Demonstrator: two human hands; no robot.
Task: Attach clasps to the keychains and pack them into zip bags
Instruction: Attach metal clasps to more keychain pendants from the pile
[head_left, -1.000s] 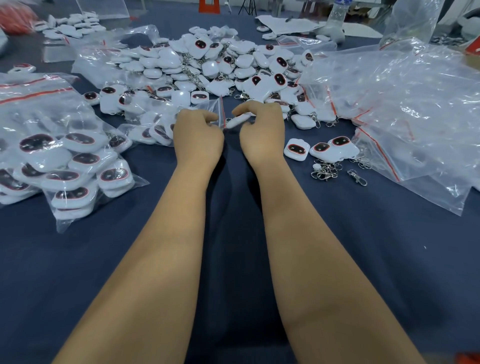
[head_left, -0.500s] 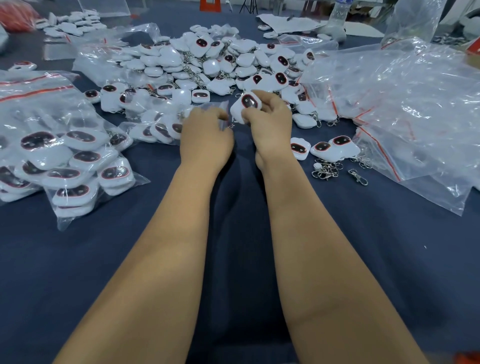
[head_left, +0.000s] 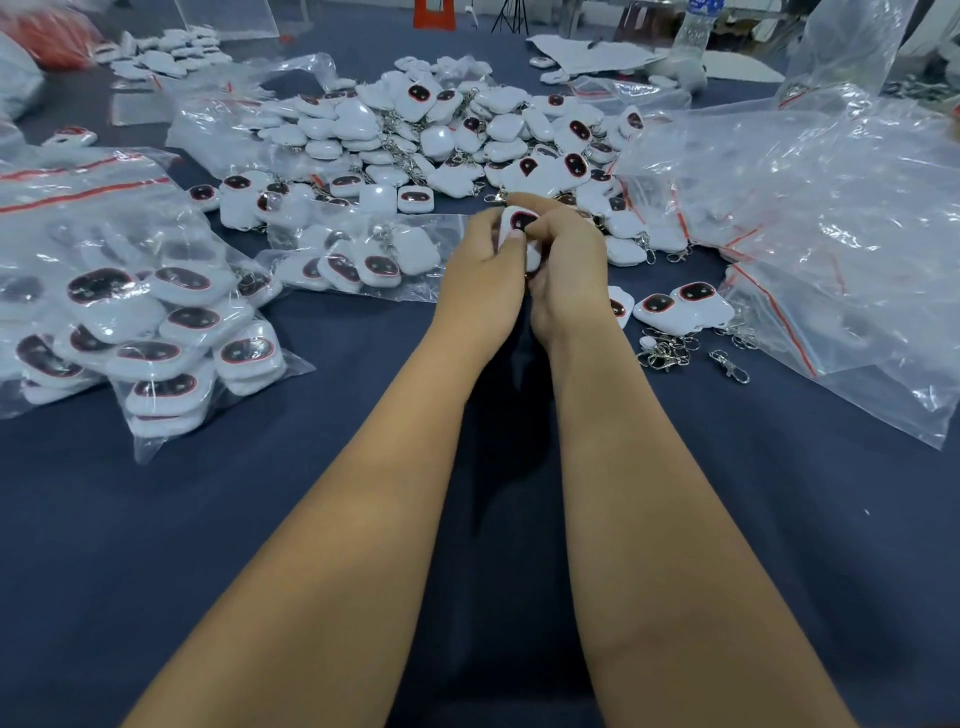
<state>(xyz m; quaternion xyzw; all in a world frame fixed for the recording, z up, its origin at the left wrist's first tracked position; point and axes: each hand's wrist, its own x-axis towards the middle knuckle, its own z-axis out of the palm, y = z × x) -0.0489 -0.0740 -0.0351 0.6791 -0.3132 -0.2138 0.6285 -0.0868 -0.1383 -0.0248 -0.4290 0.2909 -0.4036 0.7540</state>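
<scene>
Both hands meet over the middle of the desk (head_left: 727, 519), which is covered in dark blue cloth. The left hand (head_left: 480, 291) and the right hand (head_left: 566, 280) press close together, and between them sits one white keychain (head_left: 519, 223) with a dark oval face ringed in red. Both grips are closed on it: the left thumb lies across its lower edge, and the right fingers curl around its far side. Whether a clasp is already on it cannot be told, since the hands hide its underside.

Just left of the hands lies a small zip bag (head_left: 363, 254) holding several keychains, flat on the cloth. Further left, a larger filled bag (head_left: 150, 332) bulges with many more. Beyond the hands, a loose heap of keychains (head_left: 441, 135) spreads across the desk, some face up, some face down, with metal chains showing among them.

To the right of the right wrist, two keychains (head_left: 680, 306) lie face up side by side. Just in front of them rests a small cluster of metal clasps (head_left: 667, 353), with a single clasp (head_left: 730, 366) lying apart to its right. A pile of empty zip bags (head_left: 831, 234) with red seal strips fills the right side. A plastic bottle (head_left: 693, 26) stands at the far edge.
</scene>
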